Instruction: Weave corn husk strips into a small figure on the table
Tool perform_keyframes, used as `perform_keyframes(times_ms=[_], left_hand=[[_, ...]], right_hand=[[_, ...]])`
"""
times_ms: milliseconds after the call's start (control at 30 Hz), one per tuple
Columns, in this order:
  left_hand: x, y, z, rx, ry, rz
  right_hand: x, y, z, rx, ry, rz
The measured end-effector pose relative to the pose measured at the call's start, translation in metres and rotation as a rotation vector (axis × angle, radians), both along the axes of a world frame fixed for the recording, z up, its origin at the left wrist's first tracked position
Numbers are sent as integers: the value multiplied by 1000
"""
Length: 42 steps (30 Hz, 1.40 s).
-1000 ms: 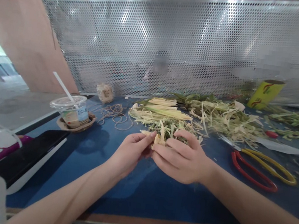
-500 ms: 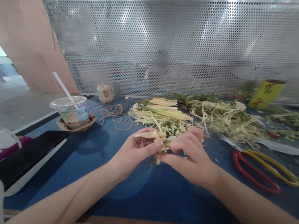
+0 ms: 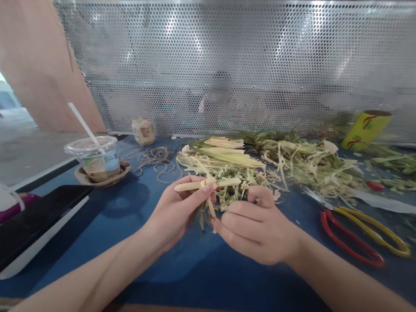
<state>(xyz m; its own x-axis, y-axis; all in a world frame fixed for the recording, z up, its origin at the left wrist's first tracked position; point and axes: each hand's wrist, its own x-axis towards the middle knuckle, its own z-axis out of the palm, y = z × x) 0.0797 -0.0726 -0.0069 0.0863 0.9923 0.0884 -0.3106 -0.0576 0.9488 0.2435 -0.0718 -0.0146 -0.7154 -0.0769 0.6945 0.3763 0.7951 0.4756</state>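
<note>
My left hand [image 3: 181, 206] pinches a cross-shaped piece of knotted pale leaf strips [image 3: 209, 181] between thumb and fingers. One arm of it points left over my fingers, another points right, and a strip hangs down. My right hand [image 3: 256, 225] has its fingers curled, with the fingertips closed at the lower end of the hanging strip [image 3: 210, 208]. Just behind both hands lies a heap of small green and cream plant bits [image 3: 236, 188]. Beyond that, long pale yellow leaf strips [image 3: 227, 153] lie stacked.
Scissors [image 3: 355, 233] with red and yellow handles lie at right, near a purple-handled knife [image 3: 387, 203]. Shredded leaves [image 3: 307, 162] and a yellow tube [image 3: 366, 129] are behind. At left are twine [image 3: 155, 161], a drink cup [image 3: 97, 161] and a black phone-like slab [image 3: 27, 229]. A perforated metal screen [image 3: 189, 70] borders the table.
My right hand has moved down from the right arm of the leaf piece to its lower strip, its fingers curling more. The cross shape now shows more plainly in my left hand.
</note>
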Motion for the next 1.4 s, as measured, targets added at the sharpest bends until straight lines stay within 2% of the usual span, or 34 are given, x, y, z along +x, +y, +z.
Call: perform_keyframes(times_ms=[100, 200, 267, 333, 400, 567, 667, 833, 933, 1000, 1133, 1300, 1400], left_hand=[[-5, 4, -1, 124, 135, -7], [-9, 8, -4, 217, 325, -36], [-10, 9, -6, 321, 442, -27], [-11, 9, -6, 448, 576, 16], [-11, 9, -6, 533, 700, 59], [-12, 5, -7, 612, 857, 99], [-15, 3, -4, 621, 907, 114], [-17, 3, 3, 538, 759, -66], [-16, 4, 3, 448, 748, 9], [-15, 6, 1, 447, 794, 73], [-18, 10, 3, 433, 776, 110], [-27, 14, 19, 383, 706, 112], [-27, 13, 21, 352, 679, 125]], right_hand=[[2, 4, 1, -256, 88, 0], [4, 9, 4, -605, 376, -88], [5, 12, 7, -855, 471, -138], [5, 14, 9, -1108, 387, -99], [2, 15, 9, -1301, 296, -1], [-4, 15, 3, -1645, 411, 146], [-3, 17, 1, -1708, 435, 188], [0, 18, 2, -1669, 489, 208], [-2, 17, 2, -1648, 512, 164], [-5, 15, 1, -1621, 527, 129], [-9, 12, -1, -1558, 620, 77], [-9, 11, 0, -1630, 678, 131], [-8, 11, 2, -1659, 679, 154]])
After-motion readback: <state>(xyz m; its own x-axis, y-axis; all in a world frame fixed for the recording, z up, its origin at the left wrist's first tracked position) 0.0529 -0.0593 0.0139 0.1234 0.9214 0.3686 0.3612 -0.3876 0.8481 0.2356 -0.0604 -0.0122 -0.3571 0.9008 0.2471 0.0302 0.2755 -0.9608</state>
